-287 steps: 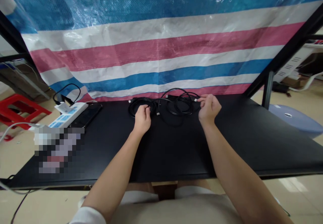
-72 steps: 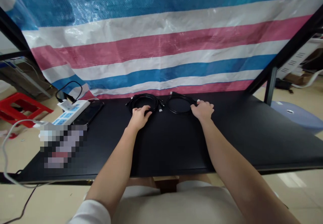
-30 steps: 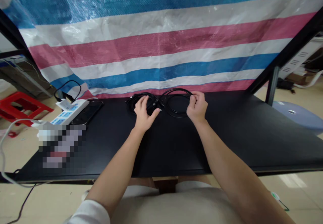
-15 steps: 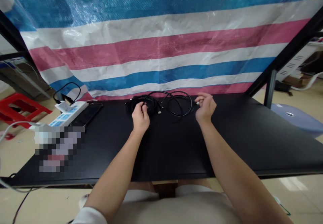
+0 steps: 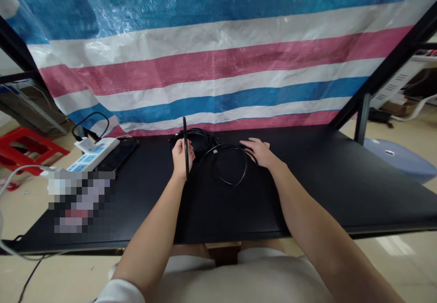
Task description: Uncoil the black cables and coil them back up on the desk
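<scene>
Black cables lie tangled at the far middle of the black table [image 5: 307, 189]. My left hand [image 5: 179, 157] is closed around one black cable loop [image 5: 185, 132] and holds it upright, edge-on to me. Behind it rests a coiled cable bundle [image 5: 201, 135]. A loose cable loop [image 5: 229, 169] spreads on the table between my hands. My right hand [image 5: 257, 152] lies flat, fingers stretched out, pressing on the right side of that loose cable.
A white power strip [image 5: 92, 153] with a plugged black lead and a dark phone [image 5: 118, 155] sit at the table's far left. A striped tarp [image 5: 218, 66] hangs behind. A black frame post [image 5: 362, 118], a grey-blue lid [image 5: 399, 159] and a red stool [image 5: 27, 146] flank the table.
My left hand has lifted a cable loop upright off the pile. My right hand has opened and dropped flat onto the loose cable, which has slid nearer to me.
</scene>
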The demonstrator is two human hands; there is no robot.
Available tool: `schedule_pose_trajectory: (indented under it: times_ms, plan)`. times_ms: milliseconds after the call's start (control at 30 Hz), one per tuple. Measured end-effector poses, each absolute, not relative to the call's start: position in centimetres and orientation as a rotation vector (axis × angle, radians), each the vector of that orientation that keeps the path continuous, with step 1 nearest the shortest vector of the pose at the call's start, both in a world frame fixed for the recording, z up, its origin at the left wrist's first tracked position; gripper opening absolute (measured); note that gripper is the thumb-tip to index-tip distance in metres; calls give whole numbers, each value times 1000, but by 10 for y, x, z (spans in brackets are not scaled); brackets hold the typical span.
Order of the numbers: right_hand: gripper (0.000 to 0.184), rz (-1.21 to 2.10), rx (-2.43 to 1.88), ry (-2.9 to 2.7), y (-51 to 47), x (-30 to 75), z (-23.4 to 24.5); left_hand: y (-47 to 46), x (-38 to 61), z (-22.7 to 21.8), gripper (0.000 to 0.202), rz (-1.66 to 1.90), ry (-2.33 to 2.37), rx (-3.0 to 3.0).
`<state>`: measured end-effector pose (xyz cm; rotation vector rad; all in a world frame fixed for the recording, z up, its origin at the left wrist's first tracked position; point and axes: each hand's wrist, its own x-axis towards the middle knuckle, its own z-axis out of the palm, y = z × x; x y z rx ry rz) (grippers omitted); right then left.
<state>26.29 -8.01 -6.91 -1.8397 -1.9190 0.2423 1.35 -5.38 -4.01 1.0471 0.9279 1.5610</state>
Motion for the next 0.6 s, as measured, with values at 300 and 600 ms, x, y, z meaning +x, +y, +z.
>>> schedule_pose_trajectory:
  times_ms: [300,600]
  plan:
    - [9,349,-1825,-1338,-78,259,-63,-54,7,-33,34,1840,904,1040]
    - [28,645,-1230,-381,-76,315,-61,-31,-38,-18,20,1993,1129,422]
